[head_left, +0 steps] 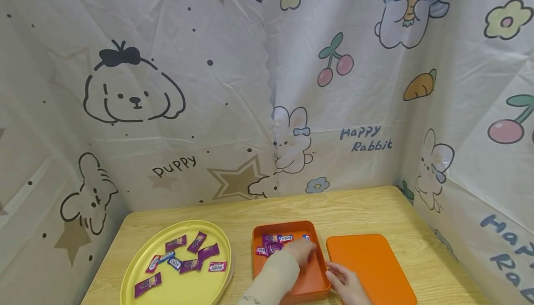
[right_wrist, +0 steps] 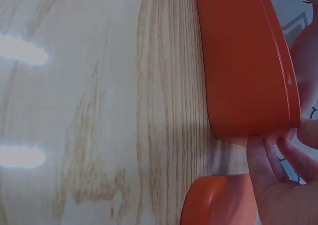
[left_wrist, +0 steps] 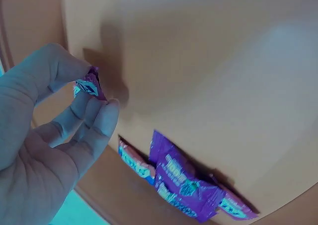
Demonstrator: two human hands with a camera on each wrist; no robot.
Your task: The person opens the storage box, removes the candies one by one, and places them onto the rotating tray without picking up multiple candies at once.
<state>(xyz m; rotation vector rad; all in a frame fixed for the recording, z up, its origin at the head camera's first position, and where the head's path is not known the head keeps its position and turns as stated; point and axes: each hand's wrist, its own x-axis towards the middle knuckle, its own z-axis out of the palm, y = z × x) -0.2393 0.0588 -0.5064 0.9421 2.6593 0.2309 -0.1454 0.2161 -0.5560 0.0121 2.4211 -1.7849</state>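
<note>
My left hand is down inside the orange box. Between thumb and fingertips it pinches a small wrapped candy, purple with a white-and-blue label, above the box floor. Several purple and pink wrapped candies lie at the box's far left end; one purple-wrapped candy shows large in the left wrist view. My right hand is at the box's right side. In the right wrist view its fingers touch the outer wall and its thumb is at the rim, holding the box.
On the left stands a round yellow tray with several purple, blue and pink candies spread over it. An orange lid lies flat right of the box. Wood-grain table lies beneath, with a printed curtain behind it.
</note>
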